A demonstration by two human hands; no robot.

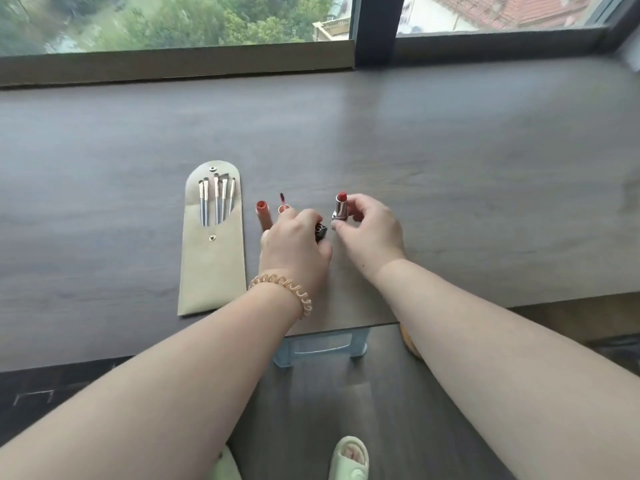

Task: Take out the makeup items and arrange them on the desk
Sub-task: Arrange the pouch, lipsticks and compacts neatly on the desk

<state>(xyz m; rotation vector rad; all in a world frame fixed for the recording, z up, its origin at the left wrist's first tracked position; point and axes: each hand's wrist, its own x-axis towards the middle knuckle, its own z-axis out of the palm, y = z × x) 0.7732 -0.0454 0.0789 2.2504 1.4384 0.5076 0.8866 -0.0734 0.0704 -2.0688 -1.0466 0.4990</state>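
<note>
Holding brushes (216, 199), pouch (211, 271) lies by desk (450, 150) front edge; right hand (372, 233) pinches lipstick (341, 206), left hand (294, 244) grips dark cap (321, 232).

Soft daylight from the window (173, 22); slightly blurry, edges apparently bowed by the lens.

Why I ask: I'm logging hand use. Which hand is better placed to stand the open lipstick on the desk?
Probably right. The right hand pinches the upright lipstick by its base; the left hand is busy gripping a dark cap.
</note>
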